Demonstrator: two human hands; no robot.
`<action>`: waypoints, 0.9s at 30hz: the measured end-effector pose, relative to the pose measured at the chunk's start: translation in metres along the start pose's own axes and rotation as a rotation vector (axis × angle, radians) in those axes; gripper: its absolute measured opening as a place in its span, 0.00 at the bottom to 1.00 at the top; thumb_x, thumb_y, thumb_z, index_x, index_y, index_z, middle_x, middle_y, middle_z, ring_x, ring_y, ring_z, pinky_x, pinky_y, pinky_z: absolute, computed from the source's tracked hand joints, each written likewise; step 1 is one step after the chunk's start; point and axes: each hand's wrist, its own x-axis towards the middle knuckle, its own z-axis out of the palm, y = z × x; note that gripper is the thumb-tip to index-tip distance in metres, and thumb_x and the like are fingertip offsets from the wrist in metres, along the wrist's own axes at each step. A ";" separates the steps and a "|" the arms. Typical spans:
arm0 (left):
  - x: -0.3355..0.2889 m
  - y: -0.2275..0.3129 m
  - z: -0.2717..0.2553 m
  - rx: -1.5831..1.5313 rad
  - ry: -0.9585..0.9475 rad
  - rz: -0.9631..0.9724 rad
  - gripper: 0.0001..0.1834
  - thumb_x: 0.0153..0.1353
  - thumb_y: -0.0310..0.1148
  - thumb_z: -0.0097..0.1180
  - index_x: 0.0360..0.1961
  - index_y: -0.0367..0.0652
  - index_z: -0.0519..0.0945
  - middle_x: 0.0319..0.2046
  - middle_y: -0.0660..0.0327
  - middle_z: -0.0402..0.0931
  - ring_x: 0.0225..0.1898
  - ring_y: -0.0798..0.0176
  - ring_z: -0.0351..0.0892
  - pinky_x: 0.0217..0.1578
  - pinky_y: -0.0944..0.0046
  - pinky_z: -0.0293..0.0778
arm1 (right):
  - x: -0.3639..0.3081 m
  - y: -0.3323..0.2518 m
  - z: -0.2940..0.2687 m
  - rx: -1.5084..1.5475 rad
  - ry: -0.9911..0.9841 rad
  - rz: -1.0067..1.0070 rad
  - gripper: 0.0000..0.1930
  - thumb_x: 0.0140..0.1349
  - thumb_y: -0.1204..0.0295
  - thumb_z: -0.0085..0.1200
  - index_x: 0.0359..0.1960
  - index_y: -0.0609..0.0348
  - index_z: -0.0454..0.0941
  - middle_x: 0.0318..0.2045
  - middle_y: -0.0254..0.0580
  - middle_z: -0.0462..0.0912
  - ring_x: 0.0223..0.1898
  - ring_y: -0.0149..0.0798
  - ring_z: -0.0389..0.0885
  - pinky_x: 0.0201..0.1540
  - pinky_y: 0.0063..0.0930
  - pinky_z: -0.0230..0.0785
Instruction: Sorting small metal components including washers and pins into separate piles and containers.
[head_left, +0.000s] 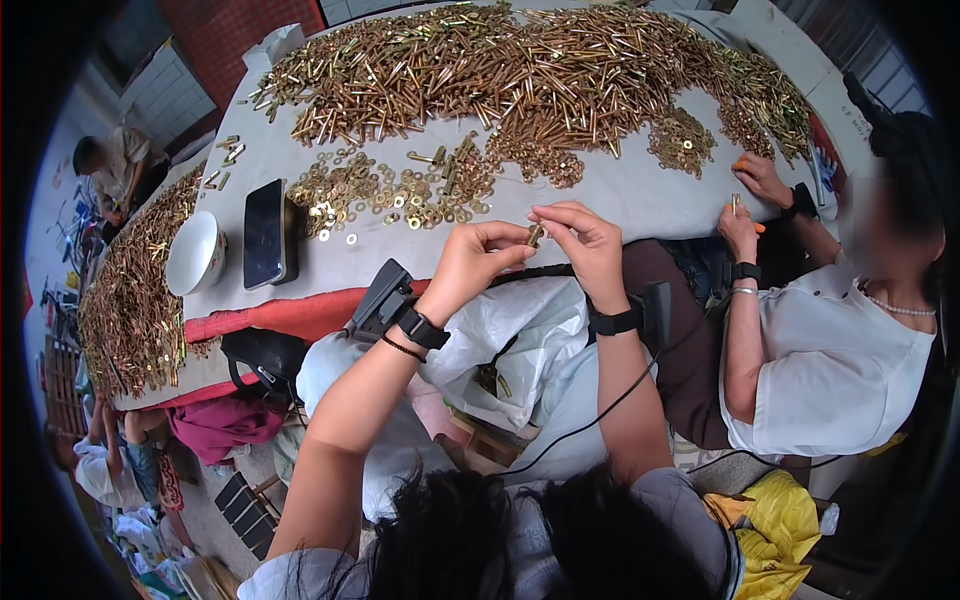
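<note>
Brass-coloured and small, a bolt [536, 235] sits pinched between both hands above the near edge of the surface [620, 190]; the left hand [470, 262] has its fingers closed on the lower end, apparently to steady it, while the right hand [585, 240] curls its fingertips tight round the upper end, as if turning or fitting something onto it. A scatter of washers [385, 195] lies just beyond the hands, within easy reach; a great heap of bolts [530, 75] covers the far side. A dark phone [265, 233] and white bowl [195, 253] rest to the left; a co-worker's hands [745, 205] work at the right.
</note>
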 end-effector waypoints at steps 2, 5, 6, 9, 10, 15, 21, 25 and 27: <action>0.000 -0.001 -0.001 -0.022 -0.005 -0.015 0.09 0.51 0.22 0.56 0.35 0.31 0.77 0.29 0.60 0.77 0.31 0.71 0.76 0.33 0.72 0.76 | 0.000 -0.002 0.002 -0.049 -0.006 -0.014 0.10 0.54 0.82 0.48 0.36 0.63 0.78 0.34 0.39 0.80 0.35 0.26 0.74 0.36 0.17 0.66; -0.001 -0.002 0.000 -0.076 -0.014 -0.043 0.10 0.52 0.23 0.56 0.36 0.31 0.76 0.30 0.59 0.77 0.31 0.70 0.77 0.33 0.72 0.76 | -0.001 -0.003 0.005 0.031 -0.003 0.051 0.10 0.56 0.81 0.47 0.37 0.62 0.78 0.34 0.38 0.80 0.36 0.25 0.74 0.36 0.17 0.66; 0.000 -0.001 0.001 -0.107 -0.020 -0.056 0.10 0.52 0.23 0.55 0.36 0.31 0.76 0.30 0.59 0.77 0.32 0.70 0.77 0.34 0.71 0.76 | -0.002 -0.003 0.006 0.065 0.003 0.071 0.10 0.56 0.80 0.46 0.38 0.62 0.77 0.35 0.38 0.80 0.36 0.26 0.74 0.35 0.17 0.66; 0.000 -0.002 0.002 -0.169 -0.021 -0.082 0.10 0.52 0.23 0.55 0.36 0.31 0.76 0.31 0.59 0.77 0.33 0.69 0.77 0.34 0.71 0.76 | -0.002 -0.003 0.005 0.150 0.003 0.100 0.09 0.57 0.80 0.46 0.38 0.63 0.76 0.35 0.39 0.80 0.37 0.26 0.74 0.36 0.17 0.66; 0.000 -0.001 0.002 -0.169 -0.021 -0.083 0.10 0.52 0.23 0.55 0.36 0.31 0.76 0.31 0.59 0.77 0.33 0.69 0.77 0.34 0.71 0.76 | -0.002 -0.003 0.005 0.202 -0.002 0.110 0.09 0.57 0.81 0.45 0.38 0.64 0.75 0.35 0.40 0.79 0.38 0.27 0.74 0.37 0.18 0.66; -0.001 0.000 0.001 -0.210 -0.022 -0.089 0.10 0.52 0.24 0.55 0.36 0.32 0.76 0.31 0.59 0.77 0.33 0.68 0.77 0.34 0.71 0.76 | -0.001 0.004 0.004 0.389 -0.021 0.115 0.10 0.56 0.81 0.47 0.40 0.66 0.73 0.37 0.43 0.78 0.39 0.29 0.74 0.43 0.21 0.66; -0.003 0.002 -0.001 -0.094 0.013 0.002 0.09 0.52 0.23 0.55 0.35 0.31 0.76 0.30 0.59 0.77 0.31 0.69 0.77 0.33 0.71 0.76 | -0.001 0.000 0.004 0.515 -0.061 0.246 0.13 0.55 0.80 0.48 0.43 0.68 0.71 0.38 0.45 0.77 0.40 0.31 0.75 0.46 0.22 0.65; -0.003 0.001 -0.002 -0.035 0.006 0.015 0.09 0.52 0.22 0.55 0.35 0.31 0.76 0.30 0.59 0.77 0.31 0.69 0.77 0.33 0.71 0.76 | -0.002 0.001 0.001 0.497 -0.110 0.285 0.12 0.55 0.80 0.48 0.42 0.67 0.73 0.38 0.44 0.78 0.39 0.31 0.75 0.46 0.22 0.65; -0.003 0.002 -0.002 -0.042 0.003 0.003 0.09 0.51 0.22 0.55 0.35 0.31 0.76 0.29 0.59 0.77 0.30 0.69 0.77 0.33 0.72 0.76 | -0.001 -0.001 0.001 0.449 -0.094 0.257 0.11 0.55 0.80 0.48 0.41 0.67 0.74 0.37 0.43 0.77 0.39 0.31 0.74 0.45 0.22 0.65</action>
